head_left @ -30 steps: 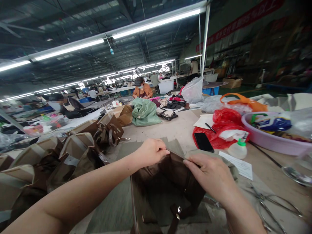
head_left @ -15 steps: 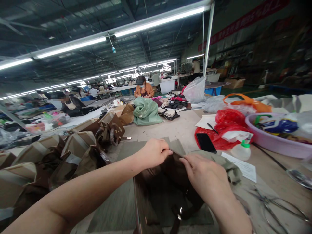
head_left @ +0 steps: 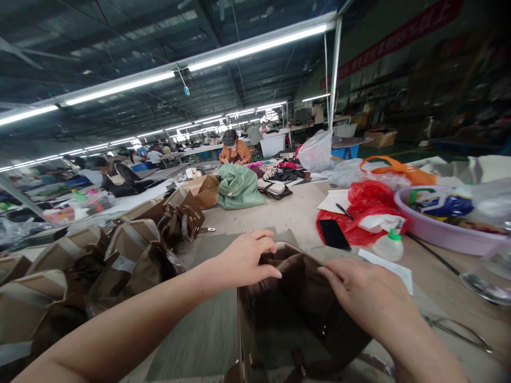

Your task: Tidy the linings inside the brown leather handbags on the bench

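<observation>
A dark brown handbag (head_left: 291, 319) stands in front of me, and I look down into its opening. My left hand (head_left: 251, 258) is at the far left corner of its rim, fingers curled over the edge and thumb on the inner side. On the right side of the rim, my right hand (head_left: 363, 287) pinches the edge between thumb and fingers. A small metal fitting glints on the bag's right side. The grey-green sheet (head_left: 195, 319) lies under the bag, and the bag's lower front runs out of view.
Several unfinished brown bags (head_left: 131, 239) crowd the left. To the right are a black phone (head_left: 334, 234), a red plastic bag (head_left: 371, 199), a small bottle (head_left: 389, 246), scissors (head_left: 459, 330) and a lilac basin (head_left: 451, 234). A green sack (head_left: 239, 186) stands farther back, a person (head_left: 235, 149) behind it.
My hands have moved apart along the rim, the right hand going right and a little nearer. The bag's mouth is spread wider, and its inside shows more.
</observation>
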